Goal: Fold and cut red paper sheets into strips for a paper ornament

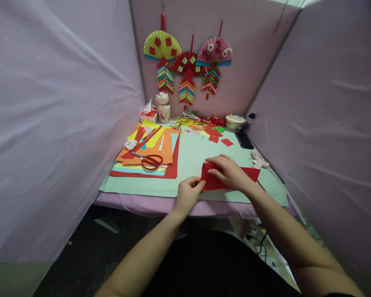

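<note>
A sheet of red paper, folded over at its left end, lies near the front edge of the table. My left hand pinches its near left corner between thumb and fingers. Across the top of the fold rests my right hand, fingers bent over the far side and thumb on the near face, holding the paper. The right part of the sheet sticks out beyond my right wrist.
Red-handled scissors lie on stacked coloured paper at left. Paper scraps, a jar, a tissue box and a lidded bowl stand behind. A phone and glue gun lie right. Paper fans hang on the back wall.
</note>
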Tool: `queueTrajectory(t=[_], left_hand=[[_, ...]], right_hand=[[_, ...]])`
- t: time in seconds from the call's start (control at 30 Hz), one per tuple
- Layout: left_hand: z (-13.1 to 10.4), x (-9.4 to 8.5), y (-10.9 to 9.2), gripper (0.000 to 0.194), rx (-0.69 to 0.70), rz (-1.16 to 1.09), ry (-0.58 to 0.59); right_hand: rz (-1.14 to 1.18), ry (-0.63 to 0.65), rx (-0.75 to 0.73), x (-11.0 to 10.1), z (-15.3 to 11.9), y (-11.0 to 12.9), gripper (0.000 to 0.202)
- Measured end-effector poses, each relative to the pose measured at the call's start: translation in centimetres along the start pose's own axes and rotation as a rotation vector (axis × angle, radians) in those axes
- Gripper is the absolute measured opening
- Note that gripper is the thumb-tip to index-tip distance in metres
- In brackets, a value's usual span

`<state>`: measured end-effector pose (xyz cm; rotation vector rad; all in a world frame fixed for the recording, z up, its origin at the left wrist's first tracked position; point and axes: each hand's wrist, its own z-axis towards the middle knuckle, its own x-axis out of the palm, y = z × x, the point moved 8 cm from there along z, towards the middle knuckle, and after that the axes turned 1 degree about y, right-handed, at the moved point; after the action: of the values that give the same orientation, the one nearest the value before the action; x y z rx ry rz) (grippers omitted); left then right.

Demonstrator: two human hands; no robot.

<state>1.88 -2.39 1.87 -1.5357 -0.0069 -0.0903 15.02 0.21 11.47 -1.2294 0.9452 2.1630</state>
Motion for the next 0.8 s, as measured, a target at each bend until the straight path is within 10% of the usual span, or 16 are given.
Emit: queueTrajectory(t=[0.8], left_hand=[[-1.7, 0.1, -0.9, 0.017, 0.082, 0.036, -0.011]], right_hand=[[0.234, -0.101, 0.014, -1.9, -0.5, 1.7, 0.009]])
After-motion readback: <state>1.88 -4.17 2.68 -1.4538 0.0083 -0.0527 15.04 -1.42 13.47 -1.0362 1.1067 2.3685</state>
